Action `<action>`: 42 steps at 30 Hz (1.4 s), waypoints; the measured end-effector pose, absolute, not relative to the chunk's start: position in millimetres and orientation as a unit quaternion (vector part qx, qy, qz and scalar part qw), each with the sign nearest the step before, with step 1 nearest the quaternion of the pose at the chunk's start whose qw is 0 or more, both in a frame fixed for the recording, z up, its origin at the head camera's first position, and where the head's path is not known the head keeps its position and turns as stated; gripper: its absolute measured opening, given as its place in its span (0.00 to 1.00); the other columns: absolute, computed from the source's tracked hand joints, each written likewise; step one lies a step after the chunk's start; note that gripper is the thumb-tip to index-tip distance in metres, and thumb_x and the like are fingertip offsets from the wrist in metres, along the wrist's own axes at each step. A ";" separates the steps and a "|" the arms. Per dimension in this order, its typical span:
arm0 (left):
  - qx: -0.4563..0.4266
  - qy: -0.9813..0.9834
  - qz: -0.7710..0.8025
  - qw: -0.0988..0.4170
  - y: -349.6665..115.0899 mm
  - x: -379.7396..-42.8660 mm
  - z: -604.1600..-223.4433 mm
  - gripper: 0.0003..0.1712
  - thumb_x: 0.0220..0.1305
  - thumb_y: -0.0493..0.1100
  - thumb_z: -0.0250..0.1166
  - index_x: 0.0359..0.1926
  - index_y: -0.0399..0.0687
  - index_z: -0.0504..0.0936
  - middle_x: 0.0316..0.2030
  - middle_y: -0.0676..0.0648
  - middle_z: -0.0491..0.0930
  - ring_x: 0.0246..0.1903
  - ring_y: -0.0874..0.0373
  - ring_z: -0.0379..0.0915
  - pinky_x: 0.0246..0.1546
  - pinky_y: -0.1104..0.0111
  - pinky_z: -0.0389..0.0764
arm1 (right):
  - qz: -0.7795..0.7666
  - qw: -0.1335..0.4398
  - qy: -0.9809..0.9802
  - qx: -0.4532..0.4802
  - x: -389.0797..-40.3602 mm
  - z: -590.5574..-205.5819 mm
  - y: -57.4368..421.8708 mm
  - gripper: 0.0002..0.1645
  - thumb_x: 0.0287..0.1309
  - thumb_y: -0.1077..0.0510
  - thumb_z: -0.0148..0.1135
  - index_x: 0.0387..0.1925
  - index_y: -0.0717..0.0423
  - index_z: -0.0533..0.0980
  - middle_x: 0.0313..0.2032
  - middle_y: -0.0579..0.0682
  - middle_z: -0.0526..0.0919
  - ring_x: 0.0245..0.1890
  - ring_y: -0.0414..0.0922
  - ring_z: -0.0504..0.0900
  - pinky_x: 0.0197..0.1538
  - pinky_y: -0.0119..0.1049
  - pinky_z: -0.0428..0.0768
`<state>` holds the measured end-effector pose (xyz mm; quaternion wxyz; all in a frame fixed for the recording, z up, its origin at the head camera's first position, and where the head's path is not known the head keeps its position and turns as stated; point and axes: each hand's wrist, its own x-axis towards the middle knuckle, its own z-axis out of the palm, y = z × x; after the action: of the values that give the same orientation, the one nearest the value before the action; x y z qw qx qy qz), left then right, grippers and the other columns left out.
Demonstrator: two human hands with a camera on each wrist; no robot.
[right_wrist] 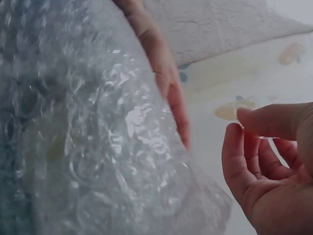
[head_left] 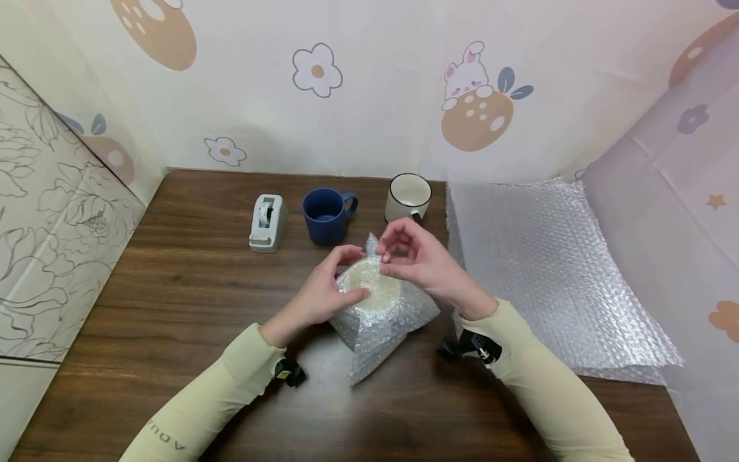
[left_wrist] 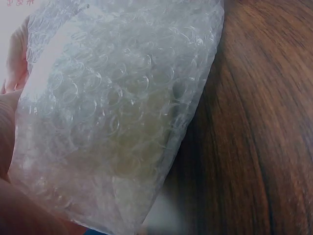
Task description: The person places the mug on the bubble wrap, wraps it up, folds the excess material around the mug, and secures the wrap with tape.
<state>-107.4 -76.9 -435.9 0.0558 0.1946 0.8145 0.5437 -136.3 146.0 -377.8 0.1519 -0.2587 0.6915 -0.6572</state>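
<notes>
A pale, round-topped object wrapped in bubble wrap [head_left: 375, 308] sits on the table in the head view, loose corners of the wrap sticking out. My left hand [head_left: 323, 292] grips its left side, thumb on top and fingers round the far side. Just above its top right, my right hand [head_left: 418, 260] pinches a small strip of clear tape [right_wrist: 266, 138] between thumb and fingertips. In the left wrist view, the bubble wrap [left_wrist: 122, 98] covers most of the frame. What lies inside shows only as a blurred pale shape.
Behind the bundle stand a white tape dispenser [head_left: 268, 221], a blue mug [head_left: 325, 224] and a white mug [head_left: 401, 208] with a dark rim. Sheets of bubble wrap [head_left: 537, 256] cover the right side of the brown wooden table [head_left: 190, 256]. Patterned curtains hang behind.
</notes>
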 end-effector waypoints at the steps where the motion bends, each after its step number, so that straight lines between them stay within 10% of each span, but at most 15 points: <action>1: 0.190 0.813 0.548 0.062 -77.4 -107.7 -436.1 0.40 0.54 0.39 0.75 0.66 0.40 0.67 0.61 0.44 0.73 0.62 0.50 0.68 0.60 0.53 0.70 | -0.630 0.156 0.713 -0.266 -138.3 -377.1 143.1 0.26 0.51 0.80 0.65 0.49 0.64 0.68 0.43 0.58 0.77 0.43 0.52 0.78 0.45 0.37 0.83; 23: 0.186 0.808 0.556 0.054 -73.7 -108.4 -433.7 0.40 0.52 0.40 0.76 0.64 0.42 0.66 0.61 0.43 0.73 0.60 0.49 0.69 0.60 0.53 0.70 | -0.384 0.078 0.826 -0.404 -161.1 -390.4 121.9 0.37 0.44 0.75 0.75 0.59 0.61 0.73 0.41 0.50 0.78 0.39 0.42 0.76 0.43 0.32 0.80; 34: 0.343 0.876 0.280 -0.189 -83.4 -94.8 -431.3 0.26 0.64 0.63 0.64 0.45 0.47 0.83 0.54 0.42 0.73 0.55 0.44 0.65 0.55 0.52 0.70 | -0.367 0.060 0.838 -0.399 -159.5 -395.3 120.5 0.41 0.46 0.70 0.77 0.63 0.61 0.70 0.45 0.55 0.78 0.44 0.44 0.77 0.45 0.38 0.81; 42: 0.394 0.875 0.189 -0.206 -84.8 -81.7 -440.7 0.37 0.71 0.71 0.44 0.50 0.50 0.87 0.64 0.38 0.68 0.62 0.41 0.61 0.63 0.48 0.63 | -0.403 0.122 0.833 -0.359 -168.3 -391.5 121.7 0.32 0.56 0.68 0.71 0.62 0.58 0.71 0.43 0.51 0.81 0.42 0.41 0.80 0.46 0.36 0.80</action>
<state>-81.7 -84.8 -440.7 -0.2061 0.3942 0.8754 0.1890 -168.3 121.7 -391.5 0.1217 -0.3587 0.8333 -0.4027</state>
